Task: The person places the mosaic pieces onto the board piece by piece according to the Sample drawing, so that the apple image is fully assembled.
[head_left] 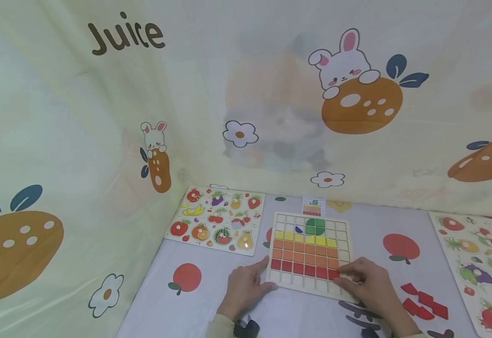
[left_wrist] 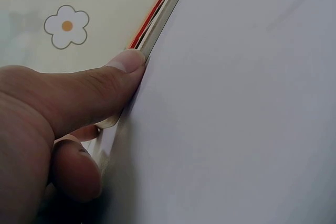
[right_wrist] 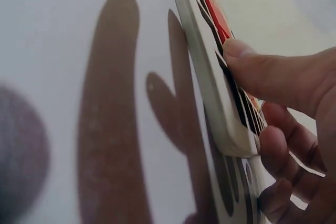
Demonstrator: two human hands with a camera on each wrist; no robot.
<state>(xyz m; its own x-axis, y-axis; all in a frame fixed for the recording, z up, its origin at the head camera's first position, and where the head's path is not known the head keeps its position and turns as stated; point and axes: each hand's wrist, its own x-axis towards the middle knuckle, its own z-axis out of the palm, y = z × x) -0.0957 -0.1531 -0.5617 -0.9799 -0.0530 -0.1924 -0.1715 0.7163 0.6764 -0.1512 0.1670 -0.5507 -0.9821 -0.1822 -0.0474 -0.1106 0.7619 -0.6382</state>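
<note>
A pale wooden grid board [head_left: 298, 280] lies on the table, filled with a row of red tiles [head_left: 298, 267], orange tiles [head_left: 305, 251] above and a broken row of yellow ones. Near its top sit green pieces [head_left: 314, 226] and a small blue piece [head_left: 298, 229]. My left hand [head_left: 245, 285] grips the board's near left corner, thumb along the front edge in the left wrist view. At the right end of the red row, my right hand [head_left: 368, 283] pinches a red tile [head_left: 332, 274] between thumb and forefinger. The right wrist view shows that thumb against red [right_wrist: 214, 11] above the board's edge.
Several loose red pieces [head_left: 425, 305] lie right of my right hand. A fruit puzzle board [head_left: 205, 225] stands at the back left, another [head_left: 461, 253] at the right. A small picture card [head_left: 314, 206] lies behind the grid board. A printed curtain [head_left: 186, 94] encloses the table.
</note>
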